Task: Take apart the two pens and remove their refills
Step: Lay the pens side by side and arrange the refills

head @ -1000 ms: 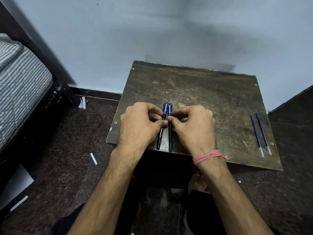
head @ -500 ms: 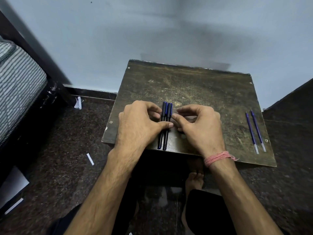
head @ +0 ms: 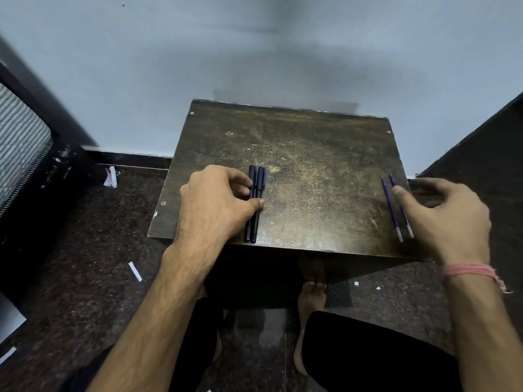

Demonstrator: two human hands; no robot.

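Note:
Two dark pens (head: 257, 193) with blue clips lie side by side near the front left of a worn wooden table (head: 311, 165). My left hand (head: 218, 202) rests on the table against them, thumb and a fingertip touching the pens. Two thin purple refills (head: 393, 210) lie parallel near the table's right edge. My right hand (head: 444, 219) hovers at that edge with fingers spread, a fingertip right by the nearer refill, holding nothing that I can see.
A pale wall stands behind the table. A striped mattress on a dark bed frame (head: 25, 148) fills the left side. Paper scraps (head: 135, 271) lie on the speckled dark floor. My legs and bare foot (head: 311, 298) sit under the table's front edge.
My right hand left the pens and swung right to the two refills. My left hand stayed on the pens, which now lie closer together.

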